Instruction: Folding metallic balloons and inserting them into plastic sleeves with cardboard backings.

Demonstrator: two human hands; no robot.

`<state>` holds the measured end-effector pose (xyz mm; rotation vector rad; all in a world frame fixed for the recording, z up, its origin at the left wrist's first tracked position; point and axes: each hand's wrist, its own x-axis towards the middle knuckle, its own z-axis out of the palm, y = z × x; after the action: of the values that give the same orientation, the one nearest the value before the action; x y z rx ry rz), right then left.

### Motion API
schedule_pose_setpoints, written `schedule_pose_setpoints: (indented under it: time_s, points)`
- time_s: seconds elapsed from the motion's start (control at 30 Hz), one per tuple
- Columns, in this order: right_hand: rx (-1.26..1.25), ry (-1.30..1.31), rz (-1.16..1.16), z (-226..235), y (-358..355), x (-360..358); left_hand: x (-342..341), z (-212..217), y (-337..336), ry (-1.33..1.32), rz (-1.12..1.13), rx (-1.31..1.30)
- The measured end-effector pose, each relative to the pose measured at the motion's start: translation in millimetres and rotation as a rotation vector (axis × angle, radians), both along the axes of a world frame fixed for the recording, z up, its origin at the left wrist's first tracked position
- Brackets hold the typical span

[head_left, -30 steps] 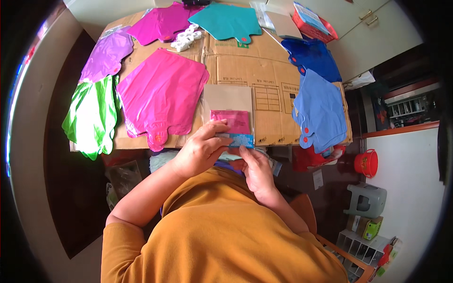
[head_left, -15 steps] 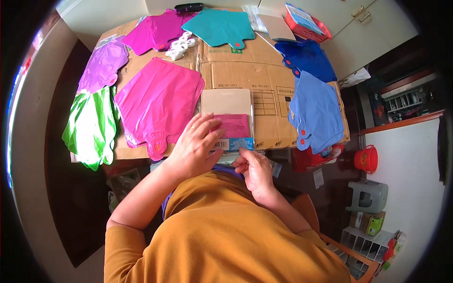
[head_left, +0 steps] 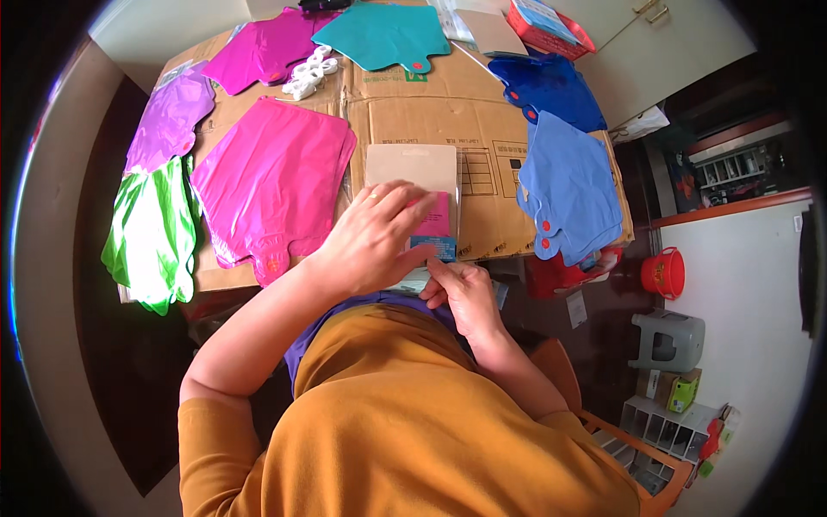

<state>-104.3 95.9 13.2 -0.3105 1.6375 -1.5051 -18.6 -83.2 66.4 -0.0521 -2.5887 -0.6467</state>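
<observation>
A clear plastic packet (head_left: 412, 164) lies at the table's near edge, with a beige card, a pink slip (head_left: 437, 215) and a blue printed label inside. My left hand (head_left: 375, 234) is over its left part, fingers stretched and slightly bent, thumb apart, hiding much of the slip and label. At the packet's near end my right hand (head_left: 465, 297) has its thumb pressed toward curled fingers; what lies between them is hidden. Left of the packet is a stack of flat pink foil balloons (head_left: 271, 181) with a rounded tab.
Flat balloons in green (head_left: 151, 233), lilac (head_left: 168, 129), magenta (head_left: 263, 52), teal (head_left: 383, 36), dark blue (head_left: 556, 90) and light blue (head_left: 568, 185) ring the cardboard-covered table (head_left: 413, 121). White rolls (head_left: 308, 76) and a red basket (head_left: 551, 34) stand toward the back. A red bucket (head_left: 663, 274) is at right.
The view has shifted slightly. My left hand has slid right across the packet, covering more of the pink slip, and its thumb is now close to my right thumb.
</observation>
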Motion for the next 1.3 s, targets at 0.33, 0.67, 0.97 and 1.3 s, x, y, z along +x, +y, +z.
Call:
schedule_pose_setpoints:
  time_s: [0.33, 0.67, 0.97, 1.3]
  points:
    - [0.065, 0.285, 0.049, 2, 1, 1, -29, -16, -6, -0.222, 0.118, 0.041]
    - [0.036, 0.128, 0.001, 1, 0, 0, -8, -20, 5, -0.034, 0.073, -0.091]
    - [0.176, 0.124, 0.052, 15, -2, -7, -2, -33, 5, -0.028, -0.155, -0.092]
    - [0.391, 0.657, 0.453, 60, 17, -64, -12, -43, -1, -0.042, -0.092, -0.095]
